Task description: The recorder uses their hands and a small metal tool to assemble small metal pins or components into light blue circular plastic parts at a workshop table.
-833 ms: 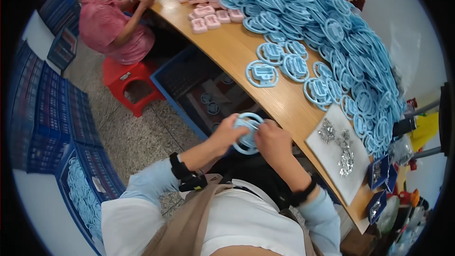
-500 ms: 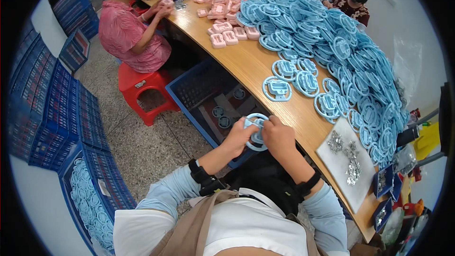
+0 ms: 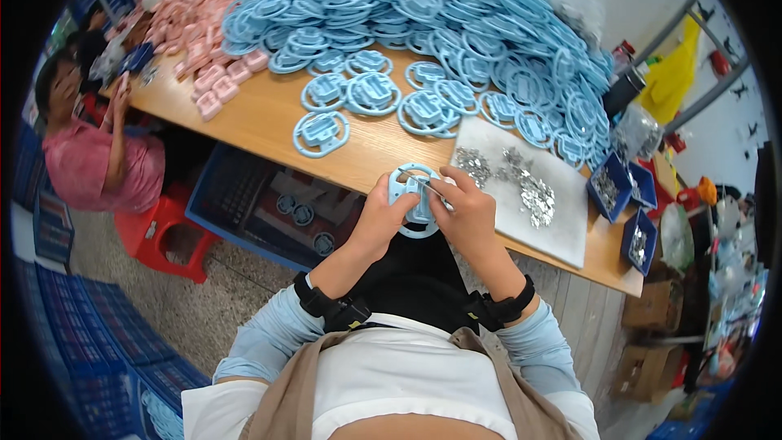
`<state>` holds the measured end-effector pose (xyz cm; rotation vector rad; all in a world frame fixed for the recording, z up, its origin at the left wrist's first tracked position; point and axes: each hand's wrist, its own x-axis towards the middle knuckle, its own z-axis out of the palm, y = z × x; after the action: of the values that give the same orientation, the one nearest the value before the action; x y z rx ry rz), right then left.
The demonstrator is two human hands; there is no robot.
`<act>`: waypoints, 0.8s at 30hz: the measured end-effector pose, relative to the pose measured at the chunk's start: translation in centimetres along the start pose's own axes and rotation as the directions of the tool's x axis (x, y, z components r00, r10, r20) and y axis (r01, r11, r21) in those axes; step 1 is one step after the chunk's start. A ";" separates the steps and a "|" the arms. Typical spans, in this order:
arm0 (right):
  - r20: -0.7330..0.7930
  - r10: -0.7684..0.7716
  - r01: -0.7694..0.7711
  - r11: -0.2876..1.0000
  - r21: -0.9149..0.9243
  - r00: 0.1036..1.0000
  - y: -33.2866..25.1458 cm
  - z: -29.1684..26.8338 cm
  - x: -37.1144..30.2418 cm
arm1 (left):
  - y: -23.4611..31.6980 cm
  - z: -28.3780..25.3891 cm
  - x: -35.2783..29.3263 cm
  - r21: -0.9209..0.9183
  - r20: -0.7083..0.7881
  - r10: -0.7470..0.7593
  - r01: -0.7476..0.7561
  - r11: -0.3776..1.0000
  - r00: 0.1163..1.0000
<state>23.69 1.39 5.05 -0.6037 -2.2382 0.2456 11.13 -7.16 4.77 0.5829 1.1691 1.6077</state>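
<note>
A light-blue plastic ring-shaped part (image 3: 419,230), with a raised block in its middle, is gripped at its left side by my left hand (image 3: 373,218). Over its face, my right hand (image 3: 471,212) pinches a thin metal tool (image 3: 424,183) that looks like tweezers. Whether the tool's tip holds anything is too small to tell. Both hands are in front of the table edge, above my lap. Beside the right hand, a white board (image 3: 564,232) carries loose heaps of small shiny metal pieces (image 3: 535,198). Several matching blue parts (image 3: 373,94) lie on the table beyond my hands.
A large heap of blue parts (image 3: 481,8) covers the back of the wooden table (image 3: 252,126), with pink parts (image 3: 213,85) at left. Small blue bins (image 3: 639,243) stand at right. A person (image 3: 102,155) sits at far left, near a blue crate (image 3: 236,224) under the table.
My view has swung to the right, so the white board and bins now appear nearer the middle. The thin metal tool now shows clearly in my right hand over the blue part.
</note>
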 end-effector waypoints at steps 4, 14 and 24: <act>-0.050 0.042 -0.044 0.998 -0.034 0.998 0.9 -1.3 -0.1 | -0.2 1.6 1.0 -0.018 0.065 -0.045 0.047 0.999 0.997; 0.094 0.523 -0.517 0.772 0.370 0.847 3.0 -3.3 0.5 | 0.1 3.7 2.9 0.045 0.099 -0.023 0.018 0.999 0.995; 0.285 0.637 -0.658 0.481 0.580 0.717 5.1 -2.9 0.9 | -0.1 4.3 3.5 0.063 0.161 -0.101 0.092 0.994 0.982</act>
<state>27.10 6.22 5.74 -1.0248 -1.6467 1.3810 13.43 -2.19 5.81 0.6713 1.1046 1.4208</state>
